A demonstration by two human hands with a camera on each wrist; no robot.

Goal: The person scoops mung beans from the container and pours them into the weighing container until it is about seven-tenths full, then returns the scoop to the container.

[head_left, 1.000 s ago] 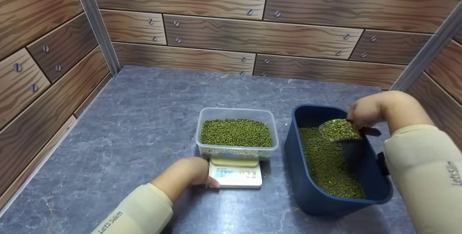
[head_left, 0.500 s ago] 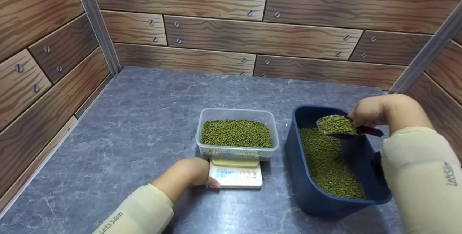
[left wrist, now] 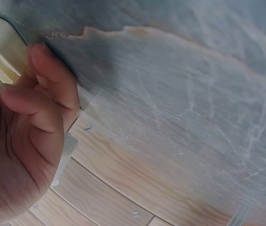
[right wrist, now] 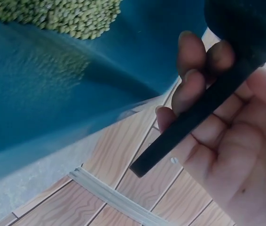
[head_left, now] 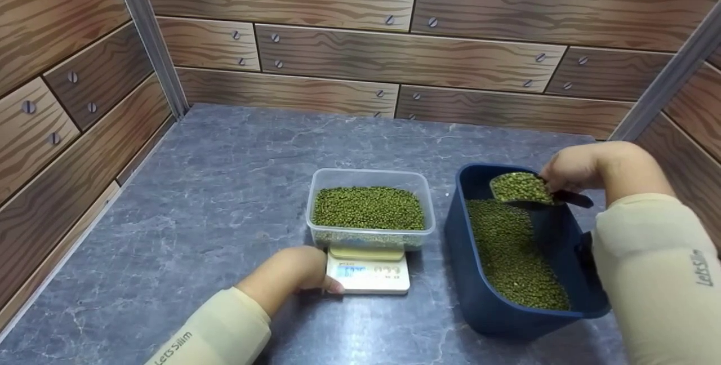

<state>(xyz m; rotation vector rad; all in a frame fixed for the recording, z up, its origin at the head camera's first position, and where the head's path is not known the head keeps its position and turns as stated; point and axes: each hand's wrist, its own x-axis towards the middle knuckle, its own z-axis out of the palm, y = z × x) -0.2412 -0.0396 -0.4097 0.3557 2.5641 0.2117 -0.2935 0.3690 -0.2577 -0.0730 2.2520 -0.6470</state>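
In the head view, my right hand [head_left: 570, 170] grips the handle of a dark scoop [head_left: 574, 199] heaped with green mung beans [head_left: 521, 186]. The scoop is held over the far part of a deep blue bin [head_left: 470, 280] holding more mung beans [head_left: 515, 263]. The right wrist view shows my fingers curled round the black handle [right wrist: 189, 117]. My left hand [head_left: 307, 268] holds the left side of a white kitchen scale [head_left: 369, 277], its thumb at the front corner. On the scale sits a clear plastic container [head_left: 428, 216] with mung beans [head_left: 369, 207] inside. The left wrist view shows curled fingers [left wrist: 53, 80] beside the scale.
The grey marbled tabletop [head_left: 225, 185] extends left of and behind the container. Wood-patterned panels [head_left: 338, 44] with grey corner posts [head_left: 152, 38] enclose the back and sides. The blue bin's tall wall stands a short way right of the scale.
My right hand has raised the loaded scoop slightly and moved it a little toward the far left of the bin, levelling it. My left hand, the scale and the container stay put.
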